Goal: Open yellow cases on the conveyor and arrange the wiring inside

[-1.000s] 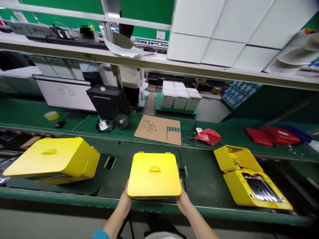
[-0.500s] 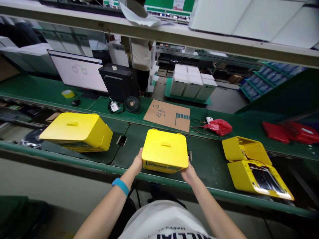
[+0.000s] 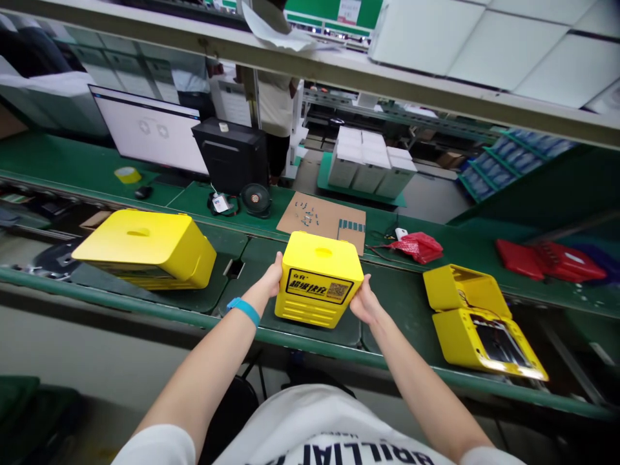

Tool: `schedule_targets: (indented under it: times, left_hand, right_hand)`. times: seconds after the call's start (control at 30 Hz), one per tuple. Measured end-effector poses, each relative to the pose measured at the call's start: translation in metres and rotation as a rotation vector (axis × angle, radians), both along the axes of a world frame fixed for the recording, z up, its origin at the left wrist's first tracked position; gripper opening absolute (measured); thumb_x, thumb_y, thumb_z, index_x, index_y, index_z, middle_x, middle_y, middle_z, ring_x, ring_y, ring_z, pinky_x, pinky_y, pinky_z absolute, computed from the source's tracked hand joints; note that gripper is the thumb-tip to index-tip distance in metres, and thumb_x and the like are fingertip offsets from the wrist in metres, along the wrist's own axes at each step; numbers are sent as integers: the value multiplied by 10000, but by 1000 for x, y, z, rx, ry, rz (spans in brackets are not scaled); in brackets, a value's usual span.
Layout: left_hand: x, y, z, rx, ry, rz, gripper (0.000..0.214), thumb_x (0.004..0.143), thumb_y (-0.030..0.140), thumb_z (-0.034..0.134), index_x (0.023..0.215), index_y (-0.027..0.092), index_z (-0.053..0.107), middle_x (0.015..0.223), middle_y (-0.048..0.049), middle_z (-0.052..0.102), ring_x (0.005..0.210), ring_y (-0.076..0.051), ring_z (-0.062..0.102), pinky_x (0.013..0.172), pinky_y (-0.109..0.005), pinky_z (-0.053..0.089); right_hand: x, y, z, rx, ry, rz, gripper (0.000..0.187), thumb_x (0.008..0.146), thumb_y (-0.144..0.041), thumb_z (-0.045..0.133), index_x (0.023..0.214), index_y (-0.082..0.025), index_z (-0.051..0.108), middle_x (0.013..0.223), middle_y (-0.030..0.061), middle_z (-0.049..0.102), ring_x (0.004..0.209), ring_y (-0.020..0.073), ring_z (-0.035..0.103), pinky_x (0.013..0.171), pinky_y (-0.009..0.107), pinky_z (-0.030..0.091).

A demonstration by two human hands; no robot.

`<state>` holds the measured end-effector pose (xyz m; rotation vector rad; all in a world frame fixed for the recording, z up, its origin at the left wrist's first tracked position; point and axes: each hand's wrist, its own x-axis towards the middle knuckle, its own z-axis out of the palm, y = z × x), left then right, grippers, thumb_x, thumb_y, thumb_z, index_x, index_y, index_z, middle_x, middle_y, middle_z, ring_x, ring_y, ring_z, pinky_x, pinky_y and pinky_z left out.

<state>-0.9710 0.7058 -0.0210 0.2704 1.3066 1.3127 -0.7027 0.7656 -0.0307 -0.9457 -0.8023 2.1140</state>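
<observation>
A yellow plastic box (image 3: 310, 310) with a lid and a black-framed label on its near side is gripped between my two hands over the green conveyor. My left hand (image 3: 274, 274) presses on its left side, fingers partly behind it. On its right side my right hand (image 3: 365, 302) is closed, with the fingertips partly hidden. The box tips back, so its labelled side faces me. To the left rests another closed yellow box (image 3: 145, 245). An opened yellow box (image 3: 484, 329) lies to the right, its inside and dark panel showing.
Behind the conveyor are a monitor (image 3: 150, 129), a black computer case (image 3: 230, 155), a cardboard sheet (image 3: 300, 216) with small parts, and a red bubble-wrap bag (image 3: 417, 247). White boxes (image 3: 465, 45) fill the overhead shelf (image 3: 310, 61). People stand beyond.
My hands have tilted the yellow box back and moved it slightly away from me, bringing its front label into sight. The view has shifted a little.
</observation>
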Motion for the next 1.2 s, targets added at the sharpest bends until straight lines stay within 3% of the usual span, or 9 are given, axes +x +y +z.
schedule_targets:
  times: [0.1,0.27,0.43,0.6,0.8,1.0,1.1,1.2]
  left_hand:
    - [-2,5,3,-33,-17,-15,703,839,694,298,1097,118,608,1057,-179,692,984,-306,648,880,-480,511]
    - [-6,3,-1,53,-42,-72,760,785,751,325,1099,133,635,1146,-167,664,1087,-290,603,984,-431,460]
    - [-5,-7,-9,145,-82,-105,747,806,732,287,1187,169,596,1202,-129,645,1161,-261,562,1048,-407,408]
    - [-2,-24,-14,93,-127,-54,736,806,732,304,1191,172,588,1219,-113,638,1207,-265,529,1072,-389,385]
    - [9,-49,-4,-68,-299,-151,856,759,766,359,1211,69,565,1129,-225,657,1042,-362,626,905,-494,517]
    - [13,-51,7,-36,-407,-171,856,747,766,396,1263,96,531,1123,-196,669,972,-338,659,864,-460,545]
    - [14,-47,7,-62,-406,-157,821,790,722,386,1257,61,525,1050,-200,694,912,-312,680,840,-429,556]
    - [15,-46,7,-100,-373,-141,793,795,697,421,1229,44,542,1016,-200,704,894,-296,686,819,-395,560]
  right_hand:
    - [1,0,-12,72,-12,4,714,754,-749,428,1222,-231,574,1314,56,575,1260,243,485,1118,442,334]
    - [0,2,-30,148,-3,10,714,654,-633,678,1220,-213,566,1300,61,586,1285,241,453,1140,456,291]
    - [-1,3,-33,104,26,2,720,738,-721,492,1247,-216,552,1310,73,576,1268,242,476,1116,463,335]
    - [3,0,-41,-121,48,-101,577,834,-669,396,1183,-254,594,1205,21,654,1172,184,568,1065,356,429]
    - [2,-15,-37,-285,27,18,462,899,-514,429,975,-130,674,905,119,742,982,264,671,928,444,527]
    - [0,-21,-22,-374,62,92,421,864,-503,469,1015,-157,655,917,90,743,914,283,687,920,492,512]
    - [1,-16,-23,-343,47,66,409,883,-486,435,946,-156,669,857,87,746,877,262,696,923,446,517]
    - [7,-13,-29,-344,53,78,423,887,-497,440,1001,-156,663,894,87,744,900,255,692,943,437,508]
